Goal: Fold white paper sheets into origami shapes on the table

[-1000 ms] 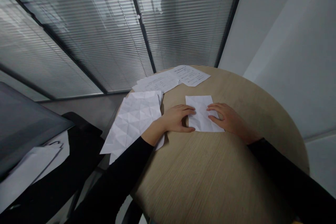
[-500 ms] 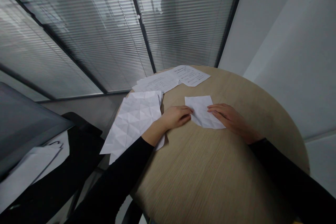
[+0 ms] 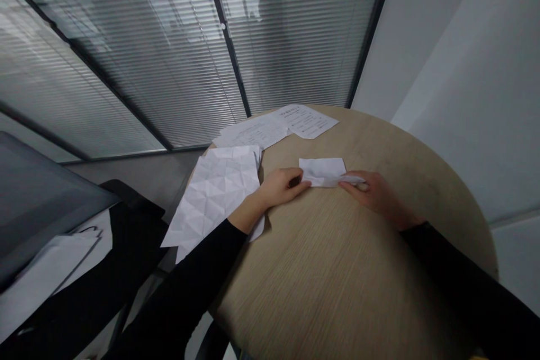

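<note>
A small white sheet of paper [image 3: 323, 167] lies on the round wooden table, its near edge bent up and over towards the far side. My left hand [image 3: 283, 185] pinches the paper's left near corner between thumb and fingers. At the opposite corner, my right hand [image 3: 368, 191] grips the raised edge, with the thumb below and the fingers on top. Part of the folded edge is hidden by the fingers. Just left of my left hand is a stack of creased white paper [image 3: 217, 180], partly under my left forearm.
Printed sheets [image 3: 274, 126] lie along the far edge of the round table [image 3: 320, 281]. A dark chair [image 3: 126, 236] with papers [image 3: 54, 270] on it stands at the left. Blinds behind glass [image 3: 169, 56] rise beyond the table, and a white wall [image 3: 472, 67] is on the right.
The near edge of the small paper has come up and folded away from me, so the sheet looks shorter. Both hands have gone from resting on it to pinching its near corners.
</note>
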Motion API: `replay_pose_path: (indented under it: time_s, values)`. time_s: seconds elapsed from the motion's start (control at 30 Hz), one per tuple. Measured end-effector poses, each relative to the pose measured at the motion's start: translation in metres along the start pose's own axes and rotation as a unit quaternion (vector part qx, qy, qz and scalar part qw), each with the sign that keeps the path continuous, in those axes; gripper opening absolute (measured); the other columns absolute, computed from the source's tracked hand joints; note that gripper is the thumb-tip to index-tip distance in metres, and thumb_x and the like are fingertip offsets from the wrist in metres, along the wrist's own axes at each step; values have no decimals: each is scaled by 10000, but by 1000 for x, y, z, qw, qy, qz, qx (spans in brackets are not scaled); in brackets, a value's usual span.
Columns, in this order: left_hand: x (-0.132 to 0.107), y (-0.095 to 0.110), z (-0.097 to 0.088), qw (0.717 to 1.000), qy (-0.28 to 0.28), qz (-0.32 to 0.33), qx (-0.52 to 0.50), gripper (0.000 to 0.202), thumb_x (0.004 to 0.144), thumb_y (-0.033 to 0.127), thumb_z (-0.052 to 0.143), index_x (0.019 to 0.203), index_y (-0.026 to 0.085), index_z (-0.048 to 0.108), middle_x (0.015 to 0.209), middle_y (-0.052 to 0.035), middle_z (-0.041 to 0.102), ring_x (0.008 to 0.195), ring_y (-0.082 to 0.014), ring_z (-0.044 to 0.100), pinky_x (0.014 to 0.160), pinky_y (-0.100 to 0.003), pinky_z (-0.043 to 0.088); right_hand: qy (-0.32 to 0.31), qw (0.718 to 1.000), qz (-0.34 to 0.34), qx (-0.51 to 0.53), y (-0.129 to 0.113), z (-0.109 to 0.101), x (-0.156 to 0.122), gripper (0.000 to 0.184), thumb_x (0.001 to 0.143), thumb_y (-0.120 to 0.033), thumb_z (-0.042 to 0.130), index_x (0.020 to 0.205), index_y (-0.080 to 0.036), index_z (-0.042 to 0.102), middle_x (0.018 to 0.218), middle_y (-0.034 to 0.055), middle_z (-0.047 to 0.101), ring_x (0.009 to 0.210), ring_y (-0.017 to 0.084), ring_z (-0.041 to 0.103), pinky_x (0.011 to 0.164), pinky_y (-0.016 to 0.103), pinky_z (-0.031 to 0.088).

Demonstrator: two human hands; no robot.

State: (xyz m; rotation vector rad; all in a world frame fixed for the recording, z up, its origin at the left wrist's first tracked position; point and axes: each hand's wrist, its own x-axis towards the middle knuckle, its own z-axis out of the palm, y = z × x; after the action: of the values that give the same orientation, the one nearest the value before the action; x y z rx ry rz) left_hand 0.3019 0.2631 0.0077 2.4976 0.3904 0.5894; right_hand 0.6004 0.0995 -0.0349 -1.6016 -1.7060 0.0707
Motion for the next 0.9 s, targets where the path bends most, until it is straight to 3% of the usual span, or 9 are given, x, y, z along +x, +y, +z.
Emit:
replay_pose_path:
  time_s: [0.17, 0.23, 0.33, 0.4, 0.47, 0.57, 0.63, 0.73, 0.9]
  values:
    - [0, 2, 3, 998, 16, -35, -55, 448, 1129, 598, 669, 892, 218, 675, 788, -8, 706, 696, -159, 620, 691, -306, 433, 0, 998, 63, 21, 1, 5, -3, 252, 1060, -541, 788, 1049, -300, 862, 994, 83, 919, 889, 382, 891, 800, 534, 743]
    - [1, 0, 4, 997, 30, -50, -58, 453, 1127, 584, 676, 855, 226, 620, 781, -8, 707, 702, -161, 628, 699, -305, 433, 12, 996, 70, 47, 0, 10, -3, 284, 1062, -498, 798, 1266, -303, 825, 1175, 100, 916, 1040, 379, 893, 875, 535, 752]
    - [1, -5, 5, 996, 39, -73, -25, 424, 1126, 557, 686, 865, 234, 601, 779, -8, 704, 709, -174, 629, 705, -310, 427, 25, 995, 49, 86, -1, 19, 0, 656, 1040, -413, 815, 1652, -332, 595, 1552, 147, 785, 1303, 374, 830, 1016, 558, 742]
    - [1, -8, 7, 996, 35, -75, 14, 373, 1116, 524, 711, 897, 235, 622, 801, -14, 707, 731, -190, 634, 728, -322, 448, 26, 995, 39, 91, -1, 24, 1, 842, 1023, -372, 820, 1775, -339, 442, 1633, 179, 708, 1355, 381, 799, 1048, 578, 734]
    - [2, -11, 8, 996, 27, -63, 52, 297, 1096, 469, 748, 943, 234, 649, 844, -27, 720, 781, -211, 660, 791, -348, 502, 25, 997, 25, 69, -1, 25, 3, 911, 1012, -342, 823, 1811, -329, 387, 1608, 199, 697, 1363, 399, 783, 1079, 614, 719]
    - [3, -12, 11, 994, 42, -45, 90, 226, 1052, 402, 821, 1114, 226, 694, 999, -69, 770, 933, -262, 731, 938, -421, 584, 21, 999, -34, -12, -3, 20, 5, 798, 1006, -308, 826, 1741, -328, 514, 1641, 204, 665, 1497, 449, 692, 1229, 720, 614]
    - [4, -10, 11, 991, 69, -24, 109, 355, 1034, 385, 854, 1298, 210, 693, 1238, -135, 795, 1148, -321, 764, 1062, -491, 609, 13, 995, -73, -66, -5, 15, 6, 675, 1017, -274, 799, 1665, -325, 617, 1756, 186, 592, 1629, 469, 583, 1323, 766, 515]
    - [4, -8, 11, 986, 86, 35, 142, 473, 1074, 362, 818, 1488, 192, 664, 1578, -201, 712, 1453, -382, 696, 1227, -577, 575, -23, 988, -111, -101, -8, 12, 6, 565, 1069, -198, 671, 1624, -304, 685, 1853, 132, 531, 1721, 425, 496, 1393, 736, 450]
    - [3, -9, 13, 987, 11, 94, 131, 317, 1199, 430, 648, 1416, 231, 764, 1521, -130, 801, 1419, -324, 760, 1254, -572, 589, -108, 985, -115, -72, -10, 16, 2, 598, 1163, -219, 498, 1741, -321, 613, 1790, 97, 637, 1630, 330, 630, 1393, 651, 494]
